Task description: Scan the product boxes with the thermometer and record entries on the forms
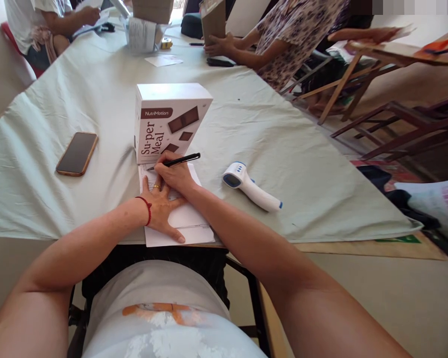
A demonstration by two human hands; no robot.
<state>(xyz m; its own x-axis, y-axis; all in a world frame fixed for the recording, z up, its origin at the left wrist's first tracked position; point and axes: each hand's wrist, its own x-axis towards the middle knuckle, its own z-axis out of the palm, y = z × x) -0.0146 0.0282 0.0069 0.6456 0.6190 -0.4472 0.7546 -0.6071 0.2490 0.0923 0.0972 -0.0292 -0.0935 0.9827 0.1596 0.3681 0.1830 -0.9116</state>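
Observation:
My right hand (174, 174) grips a black pen (182, 159), its tip at the upper left of a small stack of white paper (186, 217). Spread flat on that paper is my left hand (163, 206), fingers apart, with a red string bracelet at the wrist. Right behind the paper stands a white box (173, 124) printed "NutriMotion Su-per Meal"; my right hand covers part of its lower front. A white and blue infrared thermometer (252, 187) lies to the right of my hands. On the left a phone (76, 153) rests with its dark screen up.
A pale green cloth (108, 69) covers the table. Across it, one person (41, 30) holds papers and another (276, 44) holds a cardboard box (213, 22). A clear plastic bin (144, 35) and a yellow tape measure (166, 43) stand far back. Wooden chairs (403, 124) are at right.

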